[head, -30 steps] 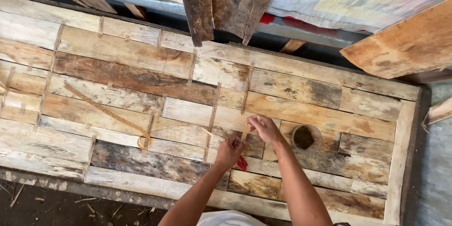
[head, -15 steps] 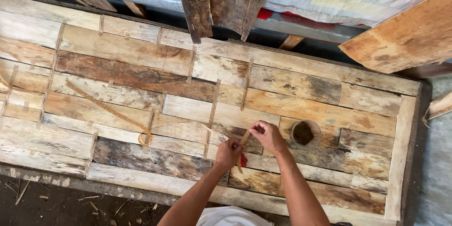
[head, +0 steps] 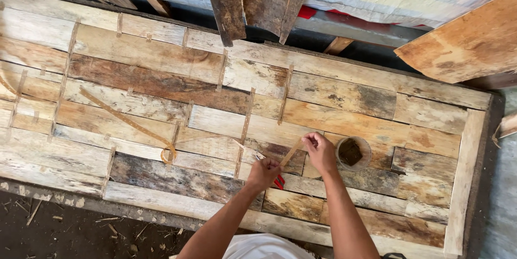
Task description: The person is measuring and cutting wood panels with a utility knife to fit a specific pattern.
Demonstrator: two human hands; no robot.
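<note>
- While your right hand (head: 320, 150) is pinched shut on the top end of that thin wood strip (head: 291, 153) and your left hand (head: 265, 173) is fisted around a red-handled tool (head: 278, 182) right at its lower end, both sets of fingers sit really close together. If the tool slips off the strip, I'd guess it heads straight at your right hand.
- That strip is standing tilted over a seam in the plank panel (head: 161, 84), just left of the small round container (head: 353, 153). It looks skinny enough that leaning on it could snap or splinter it.
- Your right wrist is just beside the container, so a quick elbow move could tip it and spill the dark stuff inside onto the boards.
- Can't tell what the tool's working end is, your fist hides it, so treat it as sharp.
- You're reaching over the near edge of the panel; too much lean and your grip angle goes off.
</note>
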